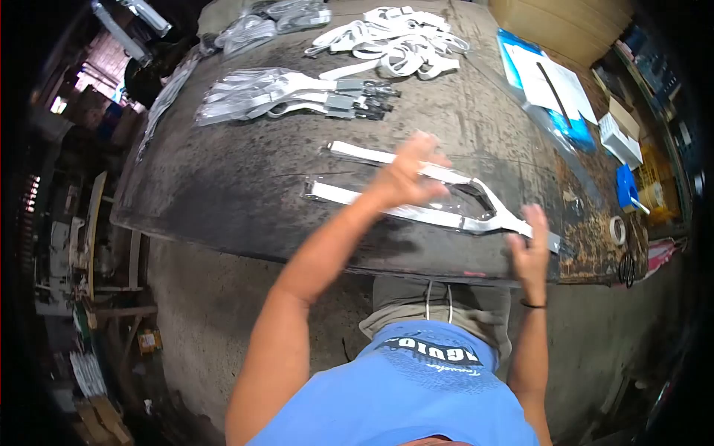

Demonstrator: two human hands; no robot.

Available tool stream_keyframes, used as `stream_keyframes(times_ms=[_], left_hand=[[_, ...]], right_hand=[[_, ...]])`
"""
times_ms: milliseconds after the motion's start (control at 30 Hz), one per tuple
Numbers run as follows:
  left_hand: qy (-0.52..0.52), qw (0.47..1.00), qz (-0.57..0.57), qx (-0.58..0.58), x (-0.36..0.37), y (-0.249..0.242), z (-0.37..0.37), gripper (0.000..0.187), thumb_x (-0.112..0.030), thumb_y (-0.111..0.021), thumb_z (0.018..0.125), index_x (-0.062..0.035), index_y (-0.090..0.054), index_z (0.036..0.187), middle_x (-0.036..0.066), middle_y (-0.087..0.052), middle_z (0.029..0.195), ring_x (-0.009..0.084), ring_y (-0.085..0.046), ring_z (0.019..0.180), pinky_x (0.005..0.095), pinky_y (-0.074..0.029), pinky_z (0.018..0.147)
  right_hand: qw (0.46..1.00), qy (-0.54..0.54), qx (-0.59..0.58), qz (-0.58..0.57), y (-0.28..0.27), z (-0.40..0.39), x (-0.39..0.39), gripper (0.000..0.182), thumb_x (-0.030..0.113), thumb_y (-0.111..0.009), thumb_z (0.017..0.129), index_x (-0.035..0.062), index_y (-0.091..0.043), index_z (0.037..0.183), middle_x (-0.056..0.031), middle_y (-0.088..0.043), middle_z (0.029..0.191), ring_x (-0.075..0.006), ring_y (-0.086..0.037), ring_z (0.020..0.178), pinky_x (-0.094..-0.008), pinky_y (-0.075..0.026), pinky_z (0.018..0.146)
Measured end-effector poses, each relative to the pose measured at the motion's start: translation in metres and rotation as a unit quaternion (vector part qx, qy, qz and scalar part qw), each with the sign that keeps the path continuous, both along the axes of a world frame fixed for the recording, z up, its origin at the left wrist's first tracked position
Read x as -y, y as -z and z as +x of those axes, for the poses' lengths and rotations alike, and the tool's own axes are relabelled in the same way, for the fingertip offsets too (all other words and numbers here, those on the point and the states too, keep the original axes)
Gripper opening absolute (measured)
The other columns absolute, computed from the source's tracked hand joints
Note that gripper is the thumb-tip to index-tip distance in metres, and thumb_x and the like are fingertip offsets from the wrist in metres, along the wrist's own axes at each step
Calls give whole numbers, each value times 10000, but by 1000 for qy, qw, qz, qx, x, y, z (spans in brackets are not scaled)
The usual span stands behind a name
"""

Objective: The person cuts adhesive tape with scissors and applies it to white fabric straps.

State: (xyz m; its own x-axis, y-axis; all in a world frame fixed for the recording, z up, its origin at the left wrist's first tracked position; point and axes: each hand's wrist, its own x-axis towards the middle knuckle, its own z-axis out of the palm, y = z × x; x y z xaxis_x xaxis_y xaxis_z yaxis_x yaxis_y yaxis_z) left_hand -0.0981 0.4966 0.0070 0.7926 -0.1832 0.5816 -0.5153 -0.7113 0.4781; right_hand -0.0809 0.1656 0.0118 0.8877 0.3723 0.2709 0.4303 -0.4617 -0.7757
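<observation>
dark table [216, 186], top scuffed and blotchy, patchy wear at right end. on it: forked white strap [431, 215] in clear wrap, spread along near side; beyond it, left, pile of bagged straps [271, 91], gray and black ends pointing right; tangle of loose white straps [362, 50] at far middle; clear bags [249, 35] far left; papers [532, 78] over blue plastic [573, 134] far right; tape roll [612, 230] near right edge.

Blue shirt [401, 398]: "GUIO" & prob. "Traveler" txt.
</observation>
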Motion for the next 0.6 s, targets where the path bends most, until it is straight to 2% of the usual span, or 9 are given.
stream_keyframes(times_ms=[67,100,133,167,200,233,300,367,600], left_hand=[[22,996,-85,-32,-137,-7,-4,323,-253,-551,923,-71,-583,1189,137,-528,1303,293,-421,1286,404,-332,1071],[-88,897,-402,-161,-193,-8,-19,519,-430,-402,993,-30,-512,1304,146,-493,1361,256,-439,1257,373,-313,1075],[-118,785,-586,-166,-246,-24,-47,793,-635,-234,962,-2,-391,1414,198,-380,1463,272,-348,1349,388,-206,1135],[-171,757,-612,-151,-286,-34,-73,954,-754,-172,886,-9,-278,1471,228,-249,1527,290,-201,1434,416,-70,1167],[-209,785,-553,-182,-342,-26,-99,1013,-797,-157,852,-10,-232,1485,222,-210,1543,304,-80,1464,449,13,1164],[-250,755,-575,-192,-367,-37,-114,1022,-805,-211,840,-14,-229,1487,218,-211,1544,310,-153,1446,445,-66,1166],[-329,748,-566,-107,-393,-59,-128,1039,-842,-193,806,-80,-182,1513,210,-132,1566,333,-80,1459,457,-22,1160],[-322,766,-526,-182,-445,-75,-151,1017,-854,-175,796,-142,-182,1522,175,-94,1582,318,7,1468,483,46,1148],[-284,776,-553,-106,-545,-95,-150,865,-750,-203,887,-152,-235,1511,83,-197,1579,296,-39,1467,500,85,1140]], right_hand=[[968,42,-130,210,5,19,50,715,418,-522,917,23,-289,1465,-147,-294,1522,-274,-229,1432,-422,-159,1160],[932,51,-163,319,7,27,74,768,552,-416,959,46,-214,1501,-120,-258,1546,-246,-214,1438,-401,-141,1168],[937,59,-152,310,5,31,92,811,613,-344,947,46,-187,1506,-118,-221,1559,-243,-162,1452,-409,-98,1174],[941,72,-137,301,2,33,108,859,673,-272,934,46,-160,1510,-116,-184,1573,-240,-111,1465,-416,-55,1180],[925,49,-156,342,2,33,118,901,705,-292,908,53,-150,1514,-120,-148,1581,-249,-83,1469,-438,-48,1177],[917,38,-159,363,1,33,118,948,736,-292,885,49,-126,1517,-131,-122,1585,-264,-75,1469,-442,-42,1176],[910,16,-166,381,-3,33,118,1008,772,-299,850,46,-95,1519,-145,-97,1586,-271,-74,1469,-436,-41,1176],[900,30,-162,403,-10,27,102,1062,802,-322,813,48,-78,1520,-154,-80,1587,-270,-74,1469,-439,-41,1174],[894,9,-220,390,-9,12,22,1124,827,-341,784,53,14,1517,-145,-28,1593,-262,-40,1471,-423,-37,1172]])
